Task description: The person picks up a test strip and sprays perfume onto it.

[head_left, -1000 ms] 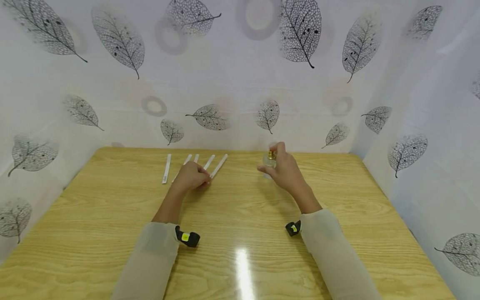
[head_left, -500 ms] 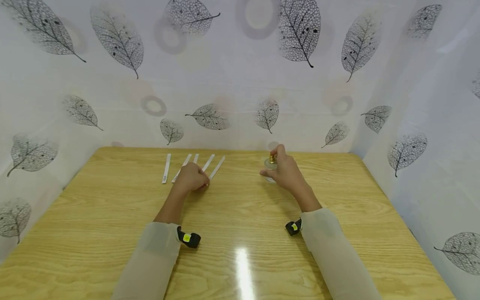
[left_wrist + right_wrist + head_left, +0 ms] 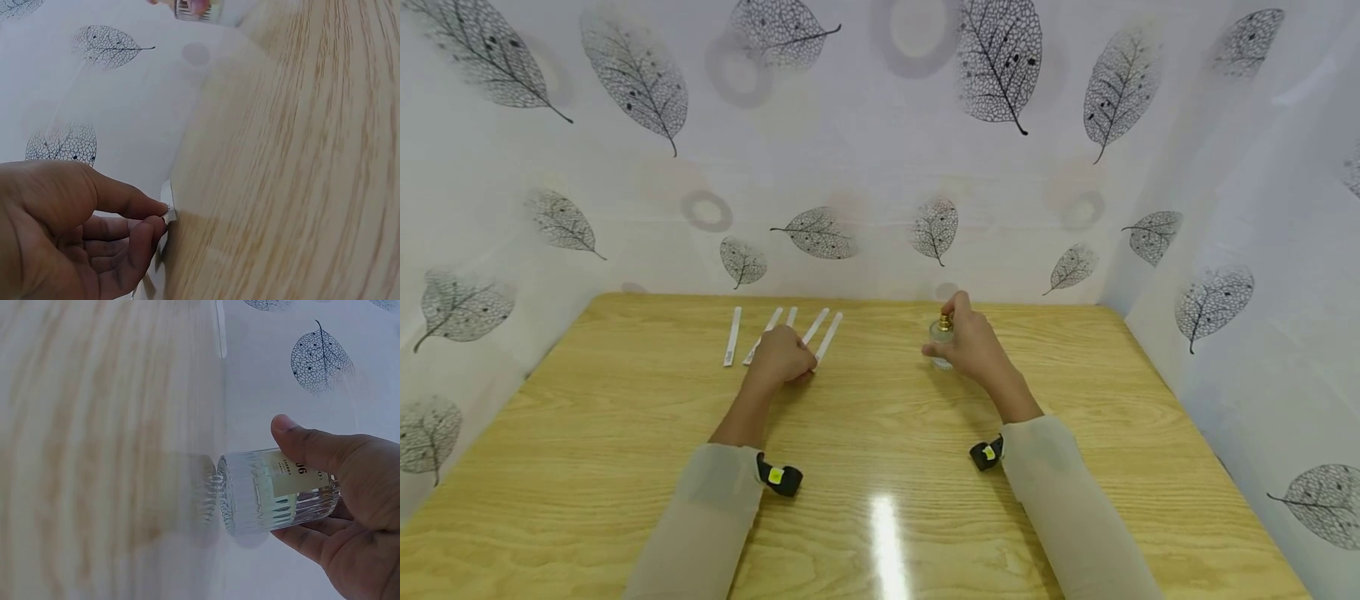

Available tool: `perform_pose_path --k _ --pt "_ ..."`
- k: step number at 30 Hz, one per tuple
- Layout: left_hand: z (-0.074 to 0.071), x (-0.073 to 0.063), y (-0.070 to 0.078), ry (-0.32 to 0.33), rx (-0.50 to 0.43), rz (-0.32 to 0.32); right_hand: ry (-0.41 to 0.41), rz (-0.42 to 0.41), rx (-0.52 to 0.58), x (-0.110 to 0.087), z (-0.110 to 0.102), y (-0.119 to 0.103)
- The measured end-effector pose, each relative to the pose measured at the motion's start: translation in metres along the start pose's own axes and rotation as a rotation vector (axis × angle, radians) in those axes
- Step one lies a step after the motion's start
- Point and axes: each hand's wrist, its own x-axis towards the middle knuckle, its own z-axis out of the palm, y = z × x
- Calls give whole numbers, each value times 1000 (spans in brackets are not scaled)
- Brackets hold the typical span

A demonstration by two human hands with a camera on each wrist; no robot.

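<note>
My left hand (image 3: 784, 354) pinches the near end of a white perfume test strip (image 3: 829, 336) between thumb and forefinger, low over the table; in the left wrist view only a short piece of that strip (image 3: 167, 192) shows past the fingertips. More white strips lie fanned to its left, partly covered by the hand, with one strip (image 3: 732, 337) farthest left. My right hand (image 3: 973, 342) grips a clear ribbed glass perfume bottle (image 3: 250, 494) with a pale label and gold neck (image 3: 945, 320). The bottle is upright, its base right at the tabletop and its reflection.
The wood-grain table (image 3: 880, 433) ends at a pale curtain (image 3: 865, 150) printed with leaves, which rises behind and at both sides. A black wrist camera (image 3: 781, 479) sits by the left sleeve, and another camera (image 3: 987, 454) by the right.
The strip in the left hand has shifted slightly left, closer to the others. The right hand has brought the bottle a little down and nearer, to the tabletop.
</note>
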Motion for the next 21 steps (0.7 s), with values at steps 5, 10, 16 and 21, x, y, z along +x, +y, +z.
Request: perform_pose_path --k 5,10,16,21 --pt "1 2 0 22 69 -10 9 2 -27 0 -1 1" --pt "1 1 -1 19 70 -13 -6 7 -32 -1 -2 0" --pt "-1 -1 2 21 80 16 -37 27 -3 0 -5 1" --pt "-6 -4 5 45 85 41 -68 15 -2 1 -9 3"
